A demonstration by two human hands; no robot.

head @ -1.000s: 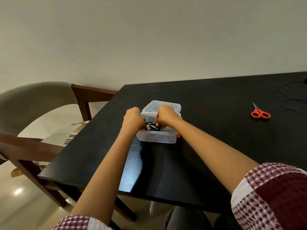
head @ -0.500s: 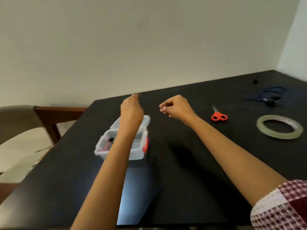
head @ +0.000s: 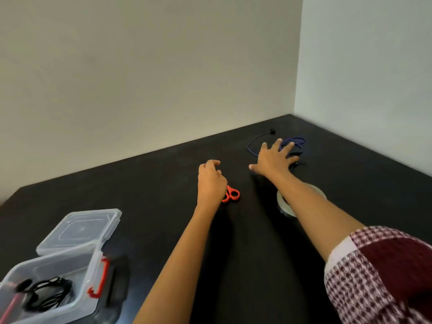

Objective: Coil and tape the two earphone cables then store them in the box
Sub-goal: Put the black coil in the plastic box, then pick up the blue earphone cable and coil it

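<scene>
Now the blue earphone cable (head: 299,139) lies loose at the far right of the table (head: 152,183), loops stretched left-right. The right hand (head: 274,160) is over it w/ fingers spread wide, holding nothing, so it is the nearer one. The left hand (head: 210,181), loosely curled & empty, is further left, above the scissors (head: 232,195). The black cable (head: 46,293) sits coiled in the box (head: 93,265), near left.
</scene>
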